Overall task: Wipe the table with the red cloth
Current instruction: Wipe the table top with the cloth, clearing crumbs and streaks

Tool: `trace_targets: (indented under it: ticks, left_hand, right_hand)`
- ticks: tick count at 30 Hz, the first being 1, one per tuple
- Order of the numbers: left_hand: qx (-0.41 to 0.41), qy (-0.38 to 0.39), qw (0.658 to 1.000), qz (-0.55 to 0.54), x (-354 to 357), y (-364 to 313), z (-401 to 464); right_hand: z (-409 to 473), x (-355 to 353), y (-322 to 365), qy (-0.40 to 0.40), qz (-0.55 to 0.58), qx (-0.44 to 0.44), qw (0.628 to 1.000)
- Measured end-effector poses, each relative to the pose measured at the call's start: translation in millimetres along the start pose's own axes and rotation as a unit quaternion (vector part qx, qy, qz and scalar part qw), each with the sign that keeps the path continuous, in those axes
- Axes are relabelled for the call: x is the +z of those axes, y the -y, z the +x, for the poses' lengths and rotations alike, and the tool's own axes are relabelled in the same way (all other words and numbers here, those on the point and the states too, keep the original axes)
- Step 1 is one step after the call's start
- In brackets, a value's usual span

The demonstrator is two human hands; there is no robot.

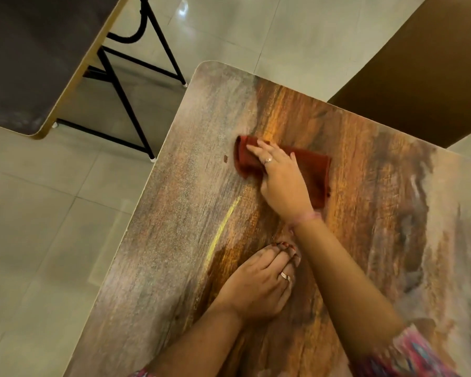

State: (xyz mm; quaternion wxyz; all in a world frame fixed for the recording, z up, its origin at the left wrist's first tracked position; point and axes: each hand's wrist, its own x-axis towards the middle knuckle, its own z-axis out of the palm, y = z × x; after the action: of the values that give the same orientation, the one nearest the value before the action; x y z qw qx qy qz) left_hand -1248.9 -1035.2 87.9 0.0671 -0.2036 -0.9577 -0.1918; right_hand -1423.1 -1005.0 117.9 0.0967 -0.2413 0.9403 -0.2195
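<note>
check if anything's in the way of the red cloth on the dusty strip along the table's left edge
Nothing bulky. The right hand presses the red cloth flat; only a small dark spot lies on the table just left of it.

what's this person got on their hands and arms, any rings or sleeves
Both forearms are bare. The right hand wears a ring and a thin pink band at the wrist. The left hand wears a banded ring and has red-painted nails. Patterned pink sleeves with blue and white show near the bottom edge.
</note>
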Motion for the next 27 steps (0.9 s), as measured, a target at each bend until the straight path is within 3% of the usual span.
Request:
trace_targets:
  ticks: [5,8,14,18,27]
  left_hand:
    - [-0.001,0.013,1.000,-0.013,-5,3,-1]
    - [0.000,0.012,1.000,-0.018,-7,2,-2]
    - [-0.007,0.010,1.000,-0.005,-3,1,-1]
    - [-0.006,-0.008,1.000,-0.016,-4,2,0]
    - [-0.007,0.034,0.999,-0.035,-1,2,-2]
  right_hand:
    - [141,-13,5,-0.001,-0.017,0.053,0.998]
    - [171,-18,8,0.015,-0.014,0.059,0.998]
    - [10,4,4,0.045,0.010,-0.075,0.996]
    - [-34,5,3,0.072,0.038,-0.081,0.993]
    - [162,-12,13,0.062,0.007,-0.016,0.998]
